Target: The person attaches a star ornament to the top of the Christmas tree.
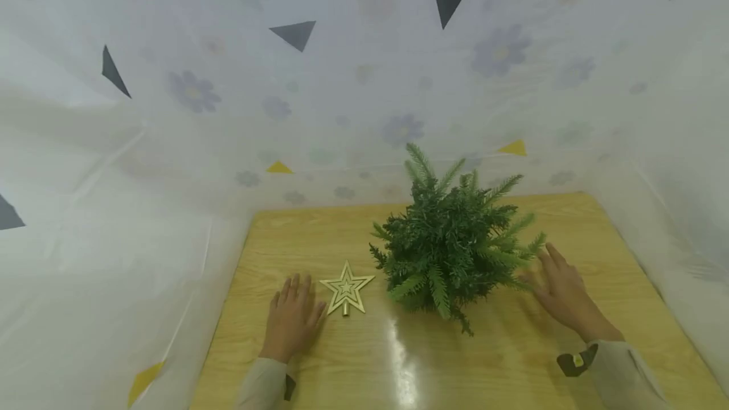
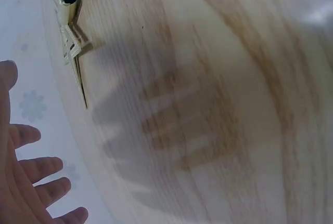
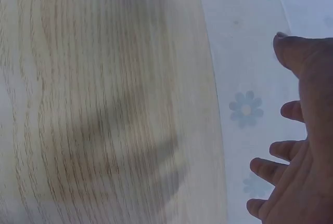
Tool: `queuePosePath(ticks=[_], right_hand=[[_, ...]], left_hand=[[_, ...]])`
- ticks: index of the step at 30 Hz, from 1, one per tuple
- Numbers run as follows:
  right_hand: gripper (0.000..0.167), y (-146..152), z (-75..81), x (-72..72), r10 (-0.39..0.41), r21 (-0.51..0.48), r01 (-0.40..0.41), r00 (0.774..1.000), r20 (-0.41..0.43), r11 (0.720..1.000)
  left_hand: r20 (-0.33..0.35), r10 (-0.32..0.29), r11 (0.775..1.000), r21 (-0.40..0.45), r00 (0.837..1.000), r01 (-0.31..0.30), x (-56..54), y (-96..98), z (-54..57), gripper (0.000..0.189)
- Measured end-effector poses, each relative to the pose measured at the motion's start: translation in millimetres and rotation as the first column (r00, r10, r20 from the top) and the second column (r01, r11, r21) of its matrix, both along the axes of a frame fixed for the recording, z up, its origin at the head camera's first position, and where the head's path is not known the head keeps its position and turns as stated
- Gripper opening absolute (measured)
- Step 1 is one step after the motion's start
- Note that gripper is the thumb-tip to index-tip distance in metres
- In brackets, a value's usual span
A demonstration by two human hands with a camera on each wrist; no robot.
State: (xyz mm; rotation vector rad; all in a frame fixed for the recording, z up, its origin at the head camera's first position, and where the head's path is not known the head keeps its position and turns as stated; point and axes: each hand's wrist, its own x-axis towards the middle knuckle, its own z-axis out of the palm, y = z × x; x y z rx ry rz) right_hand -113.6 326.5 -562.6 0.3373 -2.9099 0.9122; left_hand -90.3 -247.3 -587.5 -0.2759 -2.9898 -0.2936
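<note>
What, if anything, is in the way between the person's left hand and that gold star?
Nothing visible is. In the head view, the left hand is right beside the gold star, thumb side toward it. The green branches are on the star's other side.

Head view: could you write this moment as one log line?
left hand: empty, beside gold star | right hand: empty, beside green branches | gold star: on table

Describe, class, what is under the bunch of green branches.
The wood-grain tabletop shows along the near edge of the green branches. They cover what is directly beneath, so any base or stand cannot be seen.
</note>
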Motion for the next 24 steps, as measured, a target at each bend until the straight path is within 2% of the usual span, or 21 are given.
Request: queuePosePath(ticks=[7, 10, 18, 24], right_hand=[[0.069, 3.3, 8.2, 3.0, 0.023, -0.171, -0.023, 1.000, 0.000, 0.985], [0.065, 2.6, 14.6, 3.7, 0.042, -0.227, -0.045, 0.999, -0.019, 0.973], [0.055, -3.0, 28.5, 1.1, 0.032, -0.244, -0.060, 0.993, -0.115, 0.968], [0.048, -7.9, 40.5, 0.1, 0.015, -0.226, -0.063, 0.978, -0.206, 0.972]], left_hand=[[0.063, -0.008, 0.999, 0.036, 0.998, 0.005, 0.8, 6.5, -5.4, 0.068], [0.057, -0.017, 0.999, 0.030, 0.998, 0.015, 0.5, 9.4, -6.6, 0.066], [0.006, -0.045, 0.998, 0.040, 0.999, 0.045, 5.9, 13.6, -9.4, 0.057], [0.014, -0.046, 0.997, 0.065, 0.999, 0.045, 8.2, 15.7, -14.3, 0.055]])
